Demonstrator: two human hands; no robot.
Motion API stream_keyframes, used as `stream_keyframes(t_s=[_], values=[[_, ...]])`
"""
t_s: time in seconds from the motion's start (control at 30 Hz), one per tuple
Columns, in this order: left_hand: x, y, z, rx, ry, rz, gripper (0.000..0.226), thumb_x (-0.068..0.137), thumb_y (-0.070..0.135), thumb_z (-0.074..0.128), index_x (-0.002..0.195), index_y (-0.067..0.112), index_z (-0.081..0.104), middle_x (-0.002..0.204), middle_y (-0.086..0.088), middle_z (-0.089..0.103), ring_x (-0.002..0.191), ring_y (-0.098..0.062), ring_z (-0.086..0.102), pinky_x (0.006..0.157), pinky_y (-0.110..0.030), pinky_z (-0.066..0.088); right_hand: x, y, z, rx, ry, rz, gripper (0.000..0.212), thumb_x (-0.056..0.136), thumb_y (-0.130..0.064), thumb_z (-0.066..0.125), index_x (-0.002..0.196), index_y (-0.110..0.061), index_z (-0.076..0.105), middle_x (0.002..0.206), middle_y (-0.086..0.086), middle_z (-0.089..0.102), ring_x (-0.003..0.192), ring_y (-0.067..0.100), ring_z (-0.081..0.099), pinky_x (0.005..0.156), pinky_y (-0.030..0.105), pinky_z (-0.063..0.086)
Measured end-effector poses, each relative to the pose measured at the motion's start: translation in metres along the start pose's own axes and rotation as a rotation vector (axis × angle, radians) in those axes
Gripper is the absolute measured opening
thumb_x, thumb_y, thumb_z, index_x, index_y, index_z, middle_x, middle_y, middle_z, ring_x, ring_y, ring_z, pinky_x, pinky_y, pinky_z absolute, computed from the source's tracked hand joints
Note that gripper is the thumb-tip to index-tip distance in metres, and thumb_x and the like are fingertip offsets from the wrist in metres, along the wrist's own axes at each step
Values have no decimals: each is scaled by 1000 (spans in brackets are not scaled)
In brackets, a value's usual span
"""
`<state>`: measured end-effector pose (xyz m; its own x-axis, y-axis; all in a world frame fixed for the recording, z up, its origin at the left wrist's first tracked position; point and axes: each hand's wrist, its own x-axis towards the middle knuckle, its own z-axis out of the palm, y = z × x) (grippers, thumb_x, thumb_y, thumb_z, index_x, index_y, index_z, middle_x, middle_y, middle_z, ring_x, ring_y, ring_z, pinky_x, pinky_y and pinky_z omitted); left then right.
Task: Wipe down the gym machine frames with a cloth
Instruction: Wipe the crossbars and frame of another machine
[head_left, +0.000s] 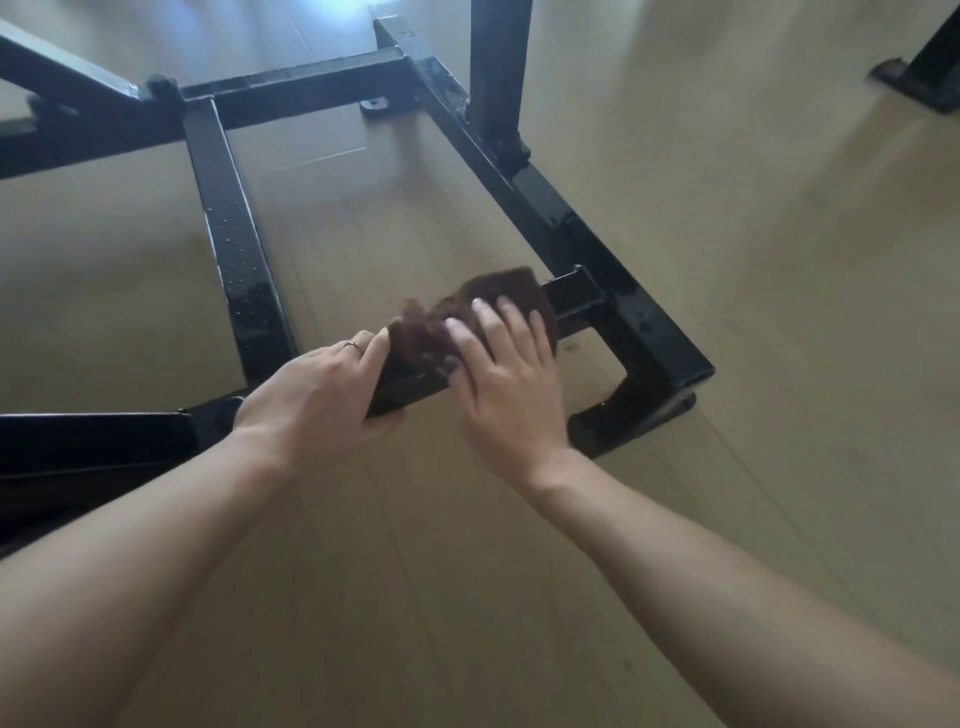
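Right hand (506, 374) presses cloth (467, 317) on frame (587, 244); left hand (317, 395) grips bar (410, 387).

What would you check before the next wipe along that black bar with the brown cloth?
1. Cloth on the bar: ok. The brown cloth lies bunched on the low black crossbar.
2. Right hand on the cloth: ok. Its straight fingers press flat on top.
3. Left hand steadying: ok. It grips the same crossbar beside the cloth, a ring on one finger.
4. Path ahead: ok. The bare stretch of crossbar runs on to the side rail.
5. Other bars clean: not ok. The parallel bar shows pale specks.
6. Cloth damp or dry: cannot tell.
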<state>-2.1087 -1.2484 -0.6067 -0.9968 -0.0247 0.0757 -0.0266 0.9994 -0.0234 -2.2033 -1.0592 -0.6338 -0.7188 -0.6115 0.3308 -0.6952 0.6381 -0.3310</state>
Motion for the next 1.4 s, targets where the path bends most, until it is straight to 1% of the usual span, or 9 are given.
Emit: stream_keyframes(t_s=[0.23,0.33,0.47,0.63,0.97,1.1,1.17,1.27,1.4], values=[[1,3,-3,-8,-1,-10,69,85,54,62,131,5,47,103,-6,60,93,-29,67,77,-41,54,-12,-13,5,-2,-20,-11,49,106,-45,33,149,-30,52,160,7,42,153,29,25,128,50,12],[1,2,-3,12,0,4,63,85,53,61,125,5,49,97,-6,59,86,-29,68,72,-41,55,-13,-19,3,-44,-96,53,50,108,-47,30,156,-38,37,168,3,26,158,24,9,126,56,9],[2,3,-3,8,15,4,60,85,49,66,123,6,52,94,-5,60,81,-28,68,66,-39,54,-15,-34,9,129,-108,186,49,108,-45,33,157,-39,32,171,-2,11,157,16,-9,122,59,21],[2,2,-1,27,36,21,61,84,47,66,124,3,51,96,-7,61,80,-29,68,66,-38,54,-10,-39,20,438,36,219,44,105,-35,45,148,-26,53,168,3,22,156,18,-2,124,33,8],[1,2,0,20,60,16,54,82,45,70,115,6,53,91,-6,57,79,-30,65,66,-38,51,5,-4,11,470,124,129,32,97,-28,57,125,-17,69,147,4,49,145,24,28,125,34,22],[1,2,1,14,61,3,60,86,48,67,127,8,48,98,-5,60,84,-28,64,70,-38,50,51,34,-11,464,143,454,26,97,-27,55,114,-14,70,136,1,53,136,20,33,120,40,30],[0,1,2,12,65,5,59,86,48,66,126,8,48,98,-4,59,84,-27,64,70,-37,49,58,43,-14,437,147,491,24,100,-26,55,115,-14,70,135,1,52,134,19,32,118,37,33],[0,1,2,5,63,5,59,86,48,65,126,8,48,97,-3,58,83,-26,64,70,-37,50,52,41,-8,299,128,408,28,104,-30,49,125,-19,64,146,4,43,142,24,25,118,45,34],[1,1,4,4,57,4,60,86,49,64,128,9,48,99,-3,58,85,-27,64,72,-38,51,48,29,-26,83,-212,436,44,109,-48,28,153,-43,32,168,-2,1,156,25,-12,113,64,32]])
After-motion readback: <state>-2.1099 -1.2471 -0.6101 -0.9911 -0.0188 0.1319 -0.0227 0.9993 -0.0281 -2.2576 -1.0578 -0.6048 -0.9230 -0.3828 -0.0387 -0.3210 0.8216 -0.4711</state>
